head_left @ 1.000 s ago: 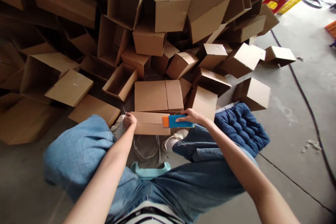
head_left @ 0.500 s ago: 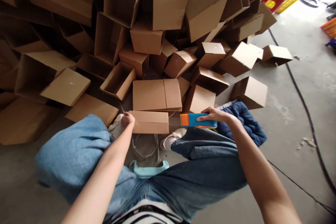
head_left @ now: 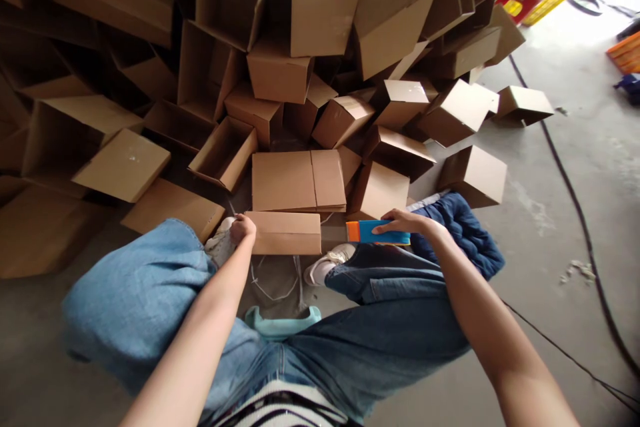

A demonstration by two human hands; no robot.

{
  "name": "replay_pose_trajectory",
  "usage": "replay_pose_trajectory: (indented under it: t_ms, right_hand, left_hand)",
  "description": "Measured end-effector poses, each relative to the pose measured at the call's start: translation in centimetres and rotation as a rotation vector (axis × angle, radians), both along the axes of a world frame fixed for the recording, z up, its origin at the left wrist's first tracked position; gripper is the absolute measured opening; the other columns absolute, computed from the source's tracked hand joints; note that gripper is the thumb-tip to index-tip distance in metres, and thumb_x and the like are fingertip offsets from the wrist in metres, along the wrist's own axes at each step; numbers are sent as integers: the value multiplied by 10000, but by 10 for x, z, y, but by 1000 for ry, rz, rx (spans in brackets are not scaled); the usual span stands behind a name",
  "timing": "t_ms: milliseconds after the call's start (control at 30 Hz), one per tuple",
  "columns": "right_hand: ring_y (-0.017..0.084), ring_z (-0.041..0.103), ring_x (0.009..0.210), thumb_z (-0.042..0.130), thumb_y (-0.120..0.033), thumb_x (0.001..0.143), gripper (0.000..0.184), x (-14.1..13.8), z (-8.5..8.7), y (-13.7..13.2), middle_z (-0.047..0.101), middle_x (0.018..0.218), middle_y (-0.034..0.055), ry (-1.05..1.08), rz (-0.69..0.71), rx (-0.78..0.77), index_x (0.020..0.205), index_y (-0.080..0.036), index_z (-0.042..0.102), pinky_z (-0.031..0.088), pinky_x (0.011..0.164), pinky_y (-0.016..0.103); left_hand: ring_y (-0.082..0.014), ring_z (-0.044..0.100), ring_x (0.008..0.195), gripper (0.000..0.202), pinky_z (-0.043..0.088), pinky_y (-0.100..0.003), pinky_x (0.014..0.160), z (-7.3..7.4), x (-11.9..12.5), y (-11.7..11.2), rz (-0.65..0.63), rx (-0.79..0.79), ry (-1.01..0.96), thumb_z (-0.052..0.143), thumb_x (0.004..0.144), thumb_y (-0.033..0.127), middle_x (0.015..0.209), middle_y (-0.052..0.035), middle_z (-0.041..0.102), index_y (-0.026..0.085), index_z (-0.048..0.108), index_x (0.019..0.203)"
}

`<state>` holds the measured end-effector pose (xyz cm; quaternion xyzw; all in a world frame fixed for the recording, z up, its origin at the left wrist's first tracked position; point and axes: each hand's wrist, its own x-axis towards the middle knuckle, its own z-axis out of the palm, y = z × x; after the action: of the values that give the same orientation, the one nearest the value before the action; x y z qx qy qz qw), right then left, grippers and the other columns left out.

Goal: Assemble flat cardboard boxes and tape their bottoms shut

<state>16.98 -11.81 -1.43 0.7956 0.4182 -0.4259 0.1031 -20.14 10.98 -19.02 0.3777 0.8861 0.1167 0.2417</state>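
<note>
My left hand [head_left: 243,229] is closed at the left end of a small, long cardboard box [head_left: 285,233], which lies between my feet with a seam along its top. The fingertips are partly hidden. To the right of that box, my right hand [head_left: 400,221] grips a flat, blue-and-orange block-shaped item [head_left: 384,232] from above. Its orange end points left, toward the box, with a gap between them. What kind of item it is I cannot make out. Just beyond the small box lies a wider closed cardboard box [head_left: 287,180].
A heap of cardboard boxes [head_left: 320,13], many open, fills the far side. By my right foot lies a dark blue quilted cloth [head_left: 457,230]. A turquoise plastic piece [head_left: 283,325] and loose strapping [head_left: 274,295] are between my legs. A black cable [head_left: 570,180] crosses the floor.
My right hand and the blue-and-orange item have shifted very slightly, with the item's orange end now a little farther right. My left hand stays at the small box.
</note>
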Motion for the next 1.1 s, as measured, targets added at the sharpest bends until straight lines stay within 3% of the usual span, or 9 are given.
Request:
replay_pose_trajectory:
  t_ms: [200, 567, 733, 900, 1100]
  right_hand:
    - [245, 729, 877, 772, -639, 769, 500, -9, -18, 11, 799, 925, 100, -7, 0, -106, 902, -159, 817, 499, 687, 261]
    - [279, 725, 1022, 760, -466, 871, 461, -37, -50, 18, 789, 1136, 166, -65, 25, -87, 1163, -112, 802, 535, 849, 295]
    - [302, 713, 1106, 721, -519, 912, 570, -59, -71, 31, 748, 1250, 227, -77, 46, -100, 1239, -54, 760, 533, 856, 299]
    - [282, 747, 1096, 735, -513, 913, 504, -77, -95, 44, 763, 1263, 169, -47, 55, -132, 1238, -129, 775, 558, 808, 265]
    - [273, 704, 1231, 671, -555, 953, 552, -81, -101, 37, 722, 1360, 159, -70, 58, -106, 1327, -154, 729, 543, 915, 263]
  left_hand:
    - [-439, 732, 982, 430, 577, -643, 891, 1, 0, -1, 10, 57, -41, 444, 979, 363, 739, -196, 711, 176, 683, 675]
    - [-440, 744, 1019, 448, 587, -614, 906, 5, -1, -1, -17, 15, -32, 441, 991, 362, 767, -201, 732, 172, 708, 686]
    - [-438, 743, 1031, 467, 582, -607, 926, 5, 0, -2, -36, 11, -35, 414, 1002, 352, 800, -212, 744, 163, 732, 716]
    - [-424, 741, 1010, 426, 586, -605, 911, 4, -1, -2, -36, 14, -26, 437, 994, 348, 743, -179, 730, 173, 740, 752]
    - [-397, 738, 1004, 445, 584, -582, 925, 4, -1, -3, -40, 4, 0, 416, 1014, 365, 763, -168, 732, 185, 715, 737]
